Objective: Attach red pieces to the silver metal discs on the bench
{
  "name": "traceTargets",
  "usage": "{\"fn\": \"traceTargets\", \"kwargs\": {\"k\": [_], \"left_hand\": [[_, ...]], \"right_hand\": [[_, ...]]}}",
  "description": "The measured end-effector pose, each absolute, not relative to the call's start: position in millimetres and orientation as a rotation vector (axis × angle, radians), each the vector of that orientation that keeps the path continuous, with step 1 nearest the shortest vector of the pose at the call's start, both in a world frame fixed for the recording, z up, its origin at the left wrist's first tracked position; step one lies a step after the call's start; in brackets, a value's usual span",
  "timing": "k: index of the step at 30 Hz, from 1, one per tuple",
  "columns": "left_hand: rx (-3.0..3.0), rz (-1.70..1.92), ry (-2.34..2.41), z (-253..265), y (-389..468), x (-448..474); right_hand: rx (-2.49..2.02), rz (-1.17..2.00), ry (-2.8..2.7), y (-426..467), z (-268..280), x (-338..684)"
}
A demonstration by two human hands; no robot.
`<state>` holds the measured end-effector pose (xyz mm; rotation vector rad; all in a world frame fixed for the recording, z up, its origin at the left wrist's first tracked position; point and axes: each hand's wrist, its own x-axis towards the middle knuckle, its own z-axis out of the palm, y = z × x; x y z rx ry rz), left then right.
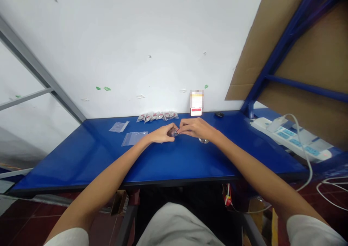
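Above the middle of the blue table, my left hand (164, 134) is closed around one side of a small clear plastic bag (173, 132). What the bag contains is too small to make out. My right hand (198, 127) pinches the bag's other edge with thumb and fingers, close to the left fingertips. Partly hidden below my right wrist lies a shiny round object (203, 141). Left of my left hand are a flat clear zip bag (134, 138) and, farther back, more flat clear bags (119, 126). Several filled small bags (157, 116) with red marks stand in a row behind my hands.
A lit phone (196, 104) leans against the white wall (163, 39). Right of it sits a black round object (219, 114). At the right, a white power strip (292, 139) with a plugged-in charger and cable lies beside a blue metal frame (268, 65).
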<state>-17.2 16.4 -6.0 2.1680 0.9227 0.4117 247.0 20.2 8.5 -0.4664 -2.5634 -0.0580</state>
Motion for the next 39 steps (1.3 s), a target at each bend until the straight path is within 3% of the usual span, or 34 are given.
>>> {"fn": "traceTargets", "kwargs": {"k": [6,13,26,39], "left_hand": [[2.195,0.364,0.844,-4,11,-12],[2.099,0.385,0.765,-1,8,-9],[2.095,0.431,0.792,2,8,-11],[2.067,0.417,0.732,1,7,-10]], "right_hand": [[-0.404,0.116,-2.483,15,-4,235],[-0.396,-0.174,-2.445,6,-8,227],[-0.39,-0.29,-2.378,6,-1,234],[-0.474,-0.048,-2.502,-5,7,229]]}}
